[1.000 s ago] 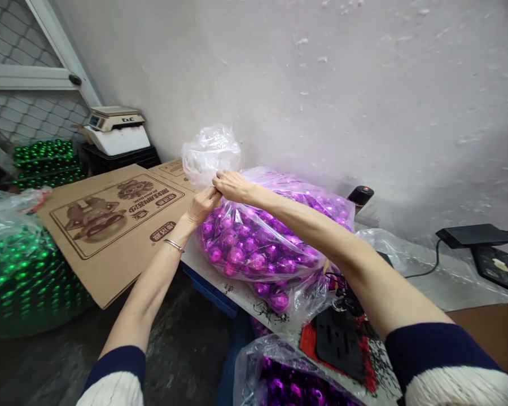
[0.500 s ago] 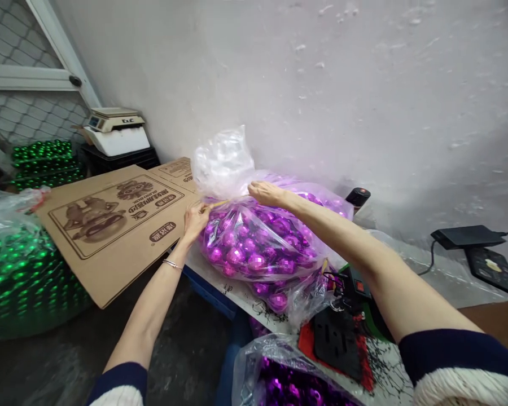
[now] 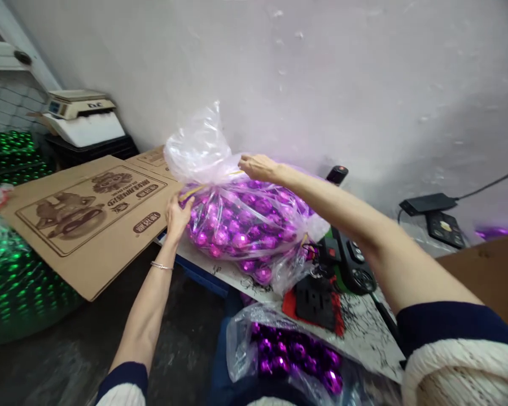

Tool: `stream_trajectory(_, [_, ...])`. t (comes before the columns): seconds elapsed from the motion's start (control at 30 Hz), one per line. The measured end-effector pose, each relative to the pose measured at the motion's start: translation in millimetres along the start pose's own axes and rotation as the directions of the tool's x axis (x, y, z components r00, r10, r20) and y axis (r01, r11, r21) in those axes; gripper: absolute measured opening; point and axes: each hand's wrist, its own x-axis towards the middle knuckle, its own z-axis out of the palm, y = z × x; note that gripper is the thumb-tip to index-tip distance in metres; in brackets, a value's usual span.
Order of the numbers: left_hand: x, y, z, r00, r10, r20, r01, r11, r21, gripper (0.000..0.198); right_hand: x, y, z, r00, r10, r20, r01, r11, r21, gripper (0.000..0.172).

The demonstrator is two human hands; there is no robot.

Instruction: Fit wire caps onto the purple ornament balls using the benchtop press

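Note:
A clear plastic bag (image 3: 203, 149) full of shiny purple balls (image 3: 241, 239) lies on its side on the table, its neck gathered and its puffed end up against the wall. Around that neck runs a thin yellow tie strip (image 3: 191, 193). My left hand (image 3: 178, 217) pinches one end of the strip, at the left of the neck. On the other side my right hand (image 3: 258, 167) is closed on the strip's other end, low over the bag. Part of the strip behind the gathered plastic is hidden.
A flattened cardboard box (image 3: 88, 270) lies left of the bag. Nearer to me stand a black and green device (image 3: 351, 265) and an open bag of purple balls (image 3: 300, 352). Green balls (image 3: 21, 276) fill a bag at far left. A scale (image 3: 80, 104) stands behind.
My hands have moved slightly apart, and more of the yellow strip shows between them and the neck. The view has swung to the right, so everything sits further left.

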Motion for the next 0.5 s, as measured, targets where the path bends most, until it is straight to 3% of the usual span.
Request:
stream_trajectory(0.07, [-32,11,-8.6,0.968,0.213,-0.132,-0.211,0.977,0.031,0.051,-20,4,-14,1.0,-0.009,-0.019,0.008,1.0,-0.024,0.032])
stream_trajectory(0.1, [-54,20,-11.2,0.934,0.326,-0.144,-0.325,0.945,0.031,0.047,-35,5,-21,0.999,-0.001,-0.038,0.0,1.0,-0.027,0.035])
stream_trajectory(0.17, [-106,43,-10.6,0.824,0.567,-0.008,-0.567,0.822,-0.056,0.036,-77,3,-34,0.999,0.042,-0.035,-0.043,0.999,-0.03,0.049])
stream_trajectory(0.2, [-132,56,-6.7,0.716,0.689,0.11,-0.674,0.724,-0.15,0.031,-102,-2,-41,0.998,0.061,-0.021,-0.061,0.998,-0.032,0.058])
stream_trajectory(0.27, [-178,84,8.4,0.436,0.839,0.325,-0.772,0.534,-0.344,0.027,-160,-17,-54,0.996,0.081,-0.031,-0.082,0.996,-0.033,0.066])
stream_trajectory(0.3, [-195,96,18.8,0.343,0.855,0.39,-0.778,0.491,-0.392,0.027,-190,-27,-61,0.996,0.081,-0.033,-0.082,0.996,-0.04,0.064])
stream_trajectory(0.33, [-208,108,30.1,0.305,0.843,0.444,-0.775,0.49,-0.399,0.031,-221,-37,-67,0.995,0.09,-0.033,-0.091,0.994,-0.053,0.059])
stream_trajectory(0.37, [-216,117,41.6,0.314,0.814,0.488,-0.768,0.52,-0.374,0.038,-252,-46,-73,0.993,0.111,-0.045,-0.114,0.991,-0.072,0.054])
stream_trajectory(0.43, [-220,129,61.7,0.405,0.731,0.549,-0.742,0.614,-0.271,0.052,-310,-59,-81,0.983,0.171,-0.073,-0.179,0.976,-0.123,0.045])
stream_trajectory(0.5, [-215,133,75.4,0.482,0.659,0.577,-0.712,0.678,-0.18,0.048,-365,-64,-81,0.958,0.249,-0.141,-0.271,0.948,-0.166,0.044])
